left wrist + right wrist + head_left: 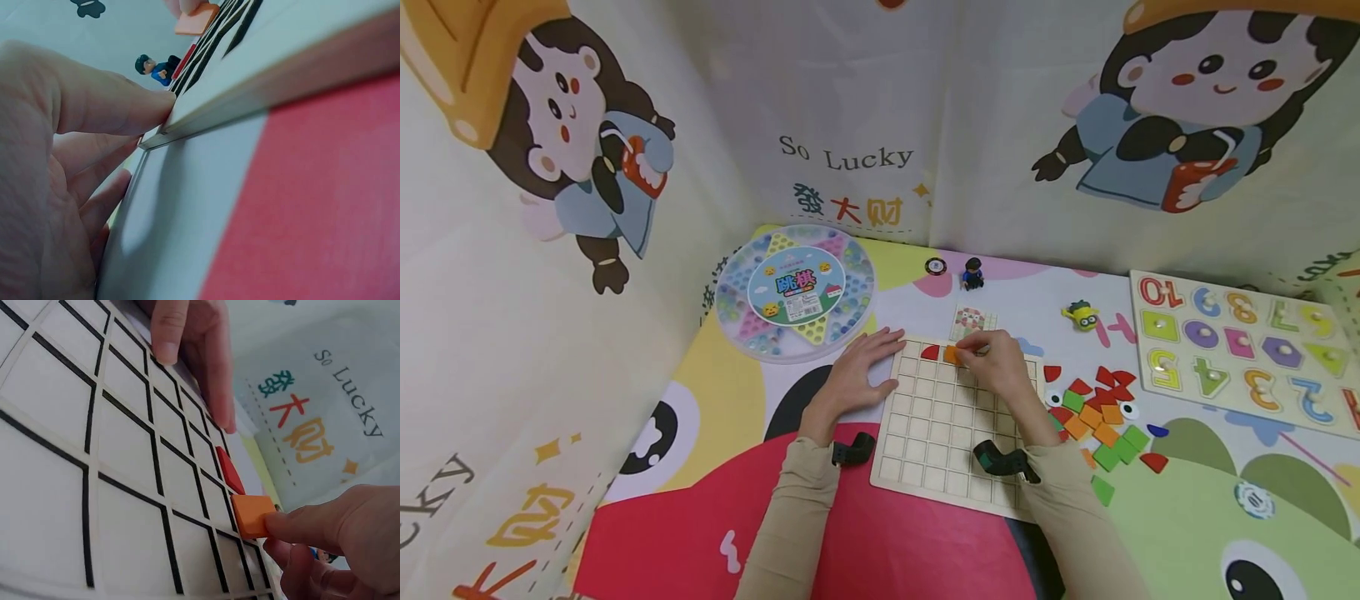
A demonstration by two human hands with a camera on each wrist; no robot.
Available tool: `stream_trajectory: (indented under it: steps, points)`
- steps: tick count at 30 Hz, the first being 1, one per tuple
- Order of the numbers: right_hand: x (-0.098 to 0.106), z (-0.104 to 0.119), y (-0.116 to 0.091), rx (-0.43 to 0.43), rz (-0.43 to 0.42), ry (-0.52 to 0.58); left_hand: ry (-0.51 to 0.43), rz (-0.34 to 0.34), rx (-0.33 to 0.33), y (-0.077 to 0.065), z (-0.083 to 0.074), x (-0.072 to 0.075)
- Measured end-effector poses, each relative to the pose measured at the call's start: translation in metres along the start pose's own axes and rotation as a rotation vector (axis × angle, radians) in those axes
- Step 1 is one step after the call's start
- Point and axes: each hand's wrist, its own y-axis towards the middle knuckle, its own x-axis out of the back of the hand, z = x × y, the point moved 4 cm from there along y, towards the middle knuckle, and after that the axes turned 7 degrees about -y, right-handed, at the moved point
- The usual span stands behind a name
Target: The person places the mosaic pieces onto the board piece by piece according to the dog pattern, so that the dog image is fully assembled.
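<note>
Two sleeves (792,517): right fingers (309,525) pinch one orange square (251,514) — left fingers (872,344), spread, seemingly touch one board (927,433).

It's bright in here, but both wrist views look darker; the left shows a soft grey shadow (159,194)

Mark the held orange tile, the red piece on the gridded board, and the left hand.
Orange tile (250,516): right wrist view, middle of face.
Red piece (931,352): head view, top face.
Left hand (852,372): head view, back of hand.
</note>
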Motion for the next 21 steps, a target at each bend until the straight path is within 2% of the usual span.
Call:
stream_trajectory:
  steps: [9,15,21]
  points:
    - [-0.015,0.006,0.004,-0.047,-0.002,-0.109,0.008,0.0,0.0,0.0,0.0,0.002]
    - [-0.025,0.014,0.006,0.016,-0.019,-0.124,0.019,0.002,0.005,0.0,0.002,0.0]
    - [-0.029,0.018,0.006,0.024,-0.009,-0.185,0.032,0.0,-0.011,0.0,0.001,0.001]
